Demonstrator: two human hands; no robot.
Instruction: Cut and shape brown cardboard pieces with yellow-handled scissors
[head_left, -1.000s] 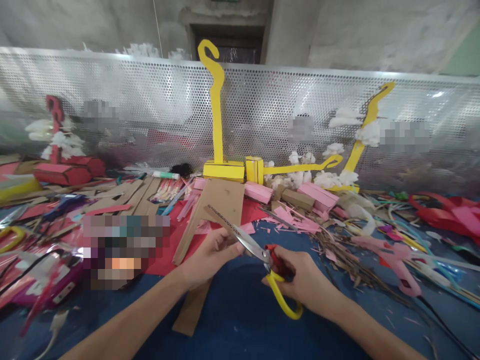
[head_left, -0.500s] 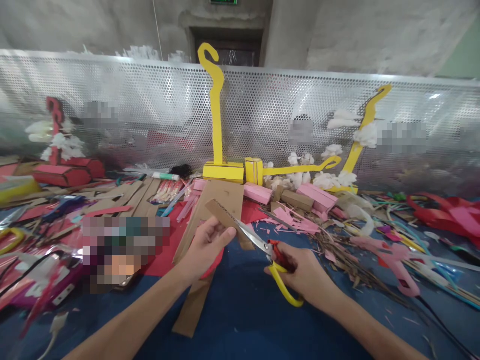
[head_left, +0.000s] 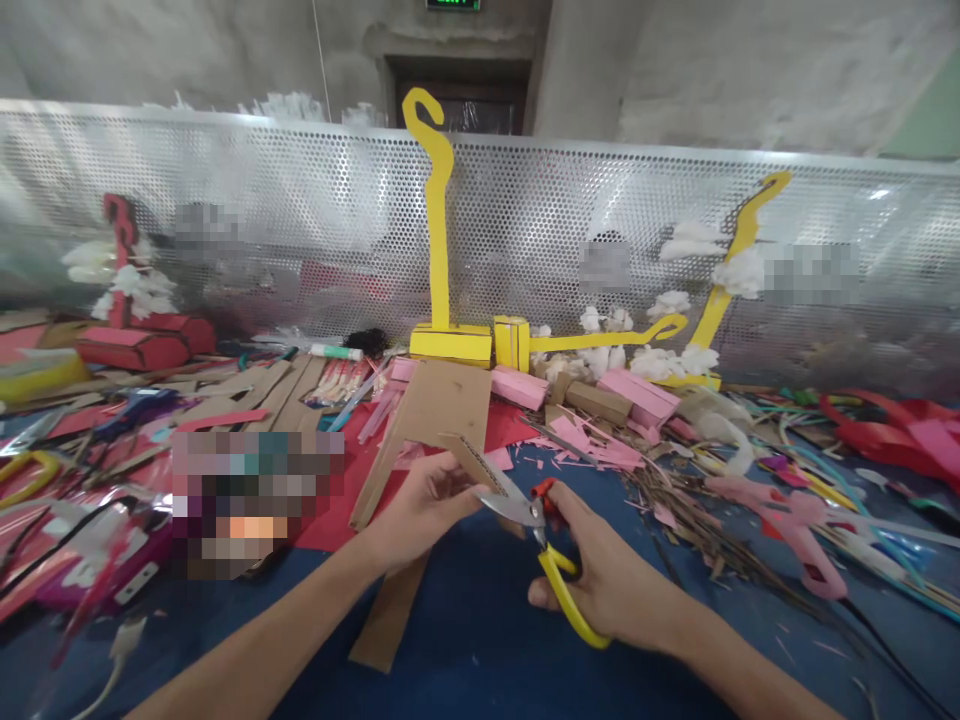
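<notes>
A narrow brown cardboard strip [head_left: 474, 462] is pinched in my left hand [head_left: 424, 505], its far end pointing up and away. My right hand [head_left: 600, 560] grips scissors [head_left: 559, 580] with red and yellow handles. The scissor blades are parted, with the cardboard between or against them near my left fingertips. Behind my hands lies a wider piece of brown cardboard [head_left: 450, 395] over red paper [head_left: 326, 510]. Another cardboard strip [head_left: 390, 615] lies on the blue table below my left wrist.
A yellow hook-topped stand [head_left: 437, 240] rises at the back before a perforated metal panel [head_left: 525, 220]. Pink paper scraps [head_left: 577, 440] and a pink glue gun [head_left: 799, 520] lie to the right. On the left are a red stand base [head_left: 135, 345] and yellow-handled scissors [head_left: 34, 480].
The scissor blades have opened wider, and my right hand's fingers have spread with the handles. The cardboard strip has tilted steeper and shifted slightly right and down with my left hand.
</notes>
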